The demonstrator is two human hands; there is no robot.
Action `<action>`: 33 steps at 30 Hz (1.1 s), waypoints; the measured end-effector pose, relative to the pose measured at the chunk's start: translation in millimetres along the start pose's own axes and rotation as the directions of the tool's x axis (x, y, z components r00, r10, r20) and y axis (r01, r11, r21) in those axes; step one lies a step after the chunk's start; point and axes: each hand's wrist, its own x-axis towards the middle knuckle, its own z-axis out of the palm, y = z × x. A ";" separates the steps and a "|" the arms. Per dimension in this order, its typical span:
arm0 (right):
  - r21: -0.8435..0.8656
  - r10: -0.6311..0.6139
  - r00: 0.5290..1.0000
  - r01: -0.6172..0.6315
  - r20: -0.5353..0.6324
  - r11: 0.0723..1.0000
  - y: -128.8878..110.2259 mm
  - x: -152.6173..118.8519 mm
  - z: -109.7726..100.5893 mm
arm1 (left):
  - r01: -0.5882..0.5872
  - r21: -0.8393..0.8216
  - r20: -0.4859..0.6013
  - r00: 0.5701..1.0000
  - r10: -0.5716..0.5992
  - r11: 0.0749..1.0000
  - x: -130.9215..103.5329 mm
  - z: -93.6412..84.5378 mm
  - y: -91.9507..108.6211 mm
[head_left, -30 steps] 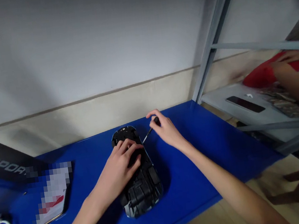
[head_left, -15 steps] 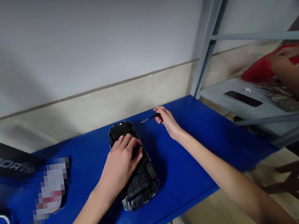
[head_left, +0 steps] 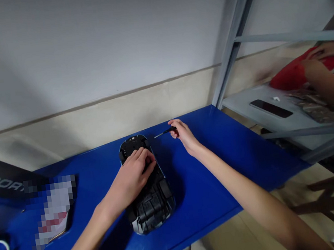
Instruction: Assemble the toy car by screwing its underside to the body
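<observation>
Brace the car first, then bring the tip in upright

The toy car (head_left: 153,208) lies wheels-up on the blue table (head_left: 204,177), its long side running from near to far. The left hand (head_left: 135,168) rests across the middle of its dark underside, fingers curled towards the thumb; whether they pinch a small part there or only press down, I cannot tell. The right hand (head_left: 183,135) is off to the right of the car's far end, thumb and fingers closed on the dark handle of a slim screwdriver (head_left: 166,131). Its shaft points left, nearly level, and the tip is apart from the car.

For good work with this tool, I would press the car down with the palm rather than the fingertips — a curved roof underneath could rock. The fingers are best clear of the tip's path. The shaft should stand upright over any screw before turning, with steady downward pressure; coming in as flat as it lies now, the tip would likely slip and scratch the casing.
</observation>
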 end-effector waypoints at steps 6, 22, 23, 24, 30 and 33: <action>0.029 0.010 1.000 -0.010 0.000 1.000 -3.1 0.9 -0.7 | 0.007 -0.072 0.019 1.000 -0.006 0.997 -2.1 -5.9 -3.4; 0.122 -0.030 0.993 0.044 -0.115 0.992 -4.2 8.1 -9.6 | -0.213 0.460 0.401 0.916 0.012 0.862 59.7 -2.9 57.4; 0.123 -0.032 0.992 0.046 -0.118 0.991 -4.2 8.4 -9.8 | -0.211 0.500 0.455 0.889 -0.047 0.840 65.0 -2.0 63.5; 0.124 -0.034 0.992 0.049 -0.120 0.991 -4.2 8.6 -10.0 | -0.206 0.517 0.470 0.880 -0.074 0.831 69.8 -0.8 68.7; 0.136 -0.039 0.991 0.056 -0.128 0.989 -5.1 9.5 -10.5 | -0.181 0.558 0.509 0.845 -0.162 0.810 85.5 14.9 79.2; 0.142 -0.038 0.991 0.056 -0.131 0.988 -6.0 9.8 -11.1 | -0.163 0.564 0.500 0.848 -0.177 0.810 87.9 22.7 77.3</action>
